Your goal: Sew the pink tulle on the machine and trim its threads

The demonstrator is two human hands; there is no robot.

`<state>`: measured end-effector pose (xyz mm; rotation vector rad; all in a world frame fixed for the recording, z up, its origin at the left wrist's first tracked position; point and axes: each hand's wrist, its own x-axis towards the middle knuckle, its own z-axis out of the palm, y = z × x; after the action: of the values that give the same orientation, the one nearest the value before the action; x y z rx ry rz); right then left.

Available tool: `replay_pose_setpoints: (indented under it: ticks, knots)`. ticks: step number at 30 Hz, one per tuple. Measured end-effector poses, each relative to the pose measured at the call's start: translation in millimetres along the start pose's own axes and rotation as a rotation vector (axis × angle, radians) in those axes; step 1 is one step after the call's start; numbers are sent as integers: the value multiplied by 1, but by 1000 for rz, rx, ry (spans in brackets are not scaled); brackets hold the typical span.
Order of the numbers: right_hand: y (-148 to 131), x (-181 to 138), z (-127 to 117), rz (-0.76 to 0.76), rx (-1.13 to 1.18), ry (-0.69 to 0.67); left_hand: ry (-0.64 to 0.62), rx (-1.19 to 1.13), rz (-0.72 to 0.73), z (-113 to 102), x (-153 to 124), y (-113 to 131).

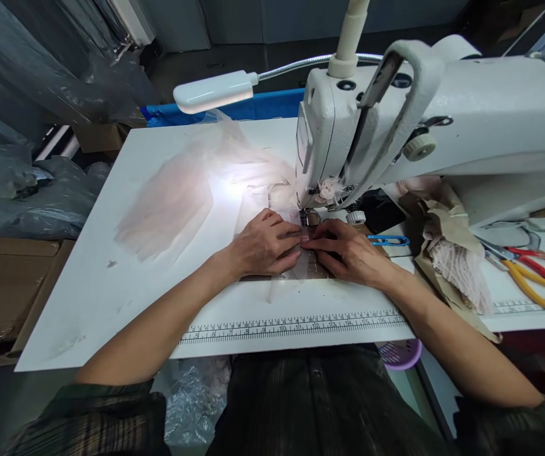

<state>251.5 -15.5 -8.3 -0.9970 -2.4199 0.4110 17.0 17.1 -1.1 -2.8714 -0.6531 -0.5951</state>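
Observation:
My left hand [268, 244] lies on sheer pale-pink tulle [168, 196], just left of the needle area, its fingers stretched out and pressing down. My right hand [343, 250] is at the front of the presser foot [308, 217], thumb and forefinger pinched together on the edge of the tulle. Both hands' fingertips nearly meet there. The white sewing machine [329, 126] stands over them, with a small pink fabric flower [330, 189] near its needle bar. Most of the tulle is spread to the left and behind my left hand. The exact stitch line is hidden by my fingers.
A lamp [218, 92] lights the white table [87, 253]. Blue thread snips [388, 240] lie right of my right hand. Farther right are a brown paper wrap [447, 218] with pink trim and red- and yellow-handled scissors [538, 278]. A printed ruler [295, 326] runs along the front edge.

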Motion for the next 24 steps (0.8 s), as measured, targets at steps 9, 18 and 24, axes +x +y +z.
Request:
replay_pose_setpoints:
  ticks: [9, 18, 24]
  knots:
    - [2, -1, 5, 7, -55, 22, -120, 7, -81, -3, 2, 0]
    - [7, -2, 8, 20, -22, 75, -111, 113, -213, 5, 8, 9]
    - [8, -2, -7, 154, 91, 40, -61, 84, -212, 1, 8, -1]
